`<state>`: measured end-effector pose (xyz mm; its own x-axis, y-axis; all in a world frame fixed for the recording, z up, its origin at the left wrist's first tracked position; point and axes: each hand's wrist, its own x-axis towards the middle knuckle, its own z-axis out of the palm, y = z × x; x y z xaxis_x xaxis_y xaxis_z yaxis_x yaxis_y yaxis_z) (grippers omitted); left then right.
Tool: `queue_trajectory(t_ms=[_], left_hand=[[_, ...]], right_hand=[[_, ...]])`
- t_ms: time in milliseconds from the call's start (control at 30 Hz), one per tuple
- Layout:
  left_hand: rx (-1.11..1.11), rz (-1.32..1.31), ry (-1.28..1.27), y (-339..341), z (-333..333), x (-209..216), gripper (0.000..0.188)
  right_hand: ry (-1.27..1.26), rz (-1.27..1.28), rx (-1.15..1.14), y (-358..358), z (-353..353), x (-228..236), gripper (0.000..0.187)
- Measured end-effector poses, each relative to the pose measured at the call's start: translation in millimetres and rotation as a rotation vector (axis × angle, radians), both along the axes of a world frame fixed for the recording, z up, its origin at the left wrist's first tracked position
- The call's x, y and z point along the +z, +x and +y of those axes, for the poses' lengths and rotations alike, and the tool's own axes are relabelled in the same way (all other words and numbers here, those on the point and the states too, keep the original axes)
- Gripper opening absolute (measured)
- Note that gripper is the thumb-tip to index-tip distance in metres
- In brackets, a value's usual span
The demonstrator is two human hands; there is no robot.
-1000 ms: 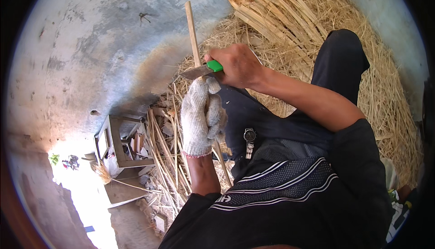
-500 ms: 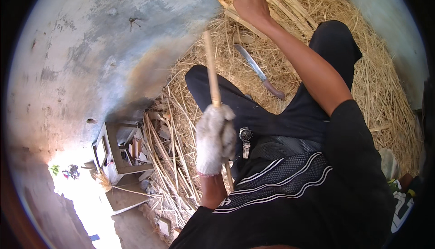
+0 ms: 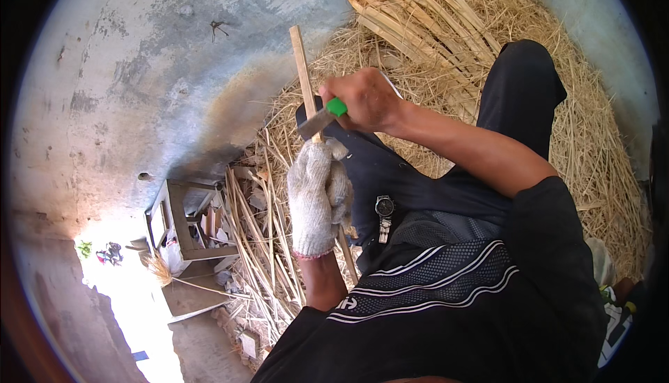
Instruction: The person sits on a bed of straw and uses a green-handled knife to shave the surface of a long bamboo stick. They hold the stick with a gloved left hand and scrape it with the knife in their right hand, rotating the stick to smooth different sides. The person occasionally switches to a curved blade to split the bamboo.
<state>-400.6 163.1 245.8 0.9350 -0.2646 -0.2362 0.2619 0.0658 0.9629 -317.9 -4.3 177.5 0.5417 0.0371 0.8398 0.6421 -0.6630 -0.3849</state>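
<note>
My left hand (image 3: 313, 191), in a white knitted glove, is closed around a thin bamboo strip (image 3: 302, 69). The strip stands up past the fist, and its lower end shows below the hand beside my shirt. In my bare right hand (image 3: 369, 101) is a knife (image 3: 316, 124) with a green part at the base of its short grey blade. The blade lies across the strip, just above the glove. Most of the knife's handle is hidden in the fingers. Behind the right hand, the machete on the straw is almost wholly covered.
Split bamboo strips (image 3: 418, 24) lie on straw (image 3: 599, 167) beyond my legs. More thin strips (image 3: 261, 244) are heaped at left, beside a wooden frame (image 3: 182, 226) holding scraps. A bare wall (image 3: 139, 90) rises at left. A wristwatch (image 3: 384, 207) rests at my lap.
My right hand has come back from the far bamboo strips toward me, bringing the knife blade onto the strip. The left hand still grips the strip, now tilted slightly further left.
</note>
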Motion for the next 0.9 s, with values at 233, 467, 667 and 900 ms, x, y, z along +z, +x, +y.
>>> queue_trajectory(t_ms=[233,467,667,900], left_hand=[[-0.004,-0.036,0.056,0.2,5.0,-9.4,0.025],[-0.254,-0.089,0.307,-29.6,-7.6,-33.1,0.028],[0.007,-0.089,0.080,9.4,11.7,0.0,0.027],[-0.027,-0.092,0.130,0.8,-0.4,-0.2,0.027]], right_hand=[[0.039,0.157,-0.255,27.9,-1.9,-17.3,0.025],[0.335,0.321,-0.636,77.7,-77.3,4.6,0.040],[0.186,0.256,-0.099,19.7,-31.5,6.3,0.028],[0.084,0.018,-0.050,-9.7,11.8,7.7,0.019]])
